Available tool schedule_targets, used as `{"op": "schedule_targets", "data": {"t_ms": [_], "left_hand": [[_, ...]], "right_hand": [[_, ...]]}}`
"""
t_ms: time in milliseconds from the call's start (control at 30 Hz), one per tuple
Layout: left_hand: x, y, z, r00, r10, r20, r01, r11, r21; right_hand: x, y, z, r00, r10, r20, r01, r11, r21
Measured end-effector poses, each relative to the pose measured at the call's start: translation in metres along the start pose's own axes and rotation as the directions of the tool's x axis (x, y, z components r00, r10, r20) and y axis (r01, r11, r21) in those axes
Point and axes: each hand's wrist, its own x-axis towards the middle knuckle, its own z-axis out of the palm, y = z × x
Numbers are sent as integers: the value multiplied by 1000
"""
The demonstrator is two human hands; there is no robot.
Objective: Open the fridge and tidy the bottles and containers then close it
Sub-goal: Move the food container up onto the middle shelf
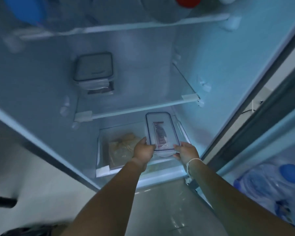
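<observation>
The fridge stands open below me. Both hands hold a long clear lidded container (162, 132) with a dark-rimmed lid and reddish food inside, over the right side of the bottom drawer (102, 171). My left hand (143, 149) grips its near-left corner and my right hand (186, 151) grips its near-right corner. A tan bag of food (123, 149) lies in the left part of the drawer. A square lidded container (94, 68) sits on the glass shelf (134, 109) above, stacked on another container.
The upper shelf (126, 27) carries a blue-lidded item (24, 9) at left and a red-capped bottle (188, 1) at right. The open door at right holds water bottles with blue caps (289, 173). Tiled floor lies below.
</observation>
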Motion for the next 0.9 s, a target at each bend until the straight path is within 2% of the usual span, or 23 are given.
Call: {"op": "schedule_targets", "data": {"t_ms": [467,900], "left_hand": [[-156,17,-45,994,97,53,-97,995,0],[-198,78,-73,974,224,31,-226,971,84]], "right_hand": [[-138,5,-11,997,-72,30,73,997,-39],[-189,-31,7,963,-268,-3,268,963,24]]}}
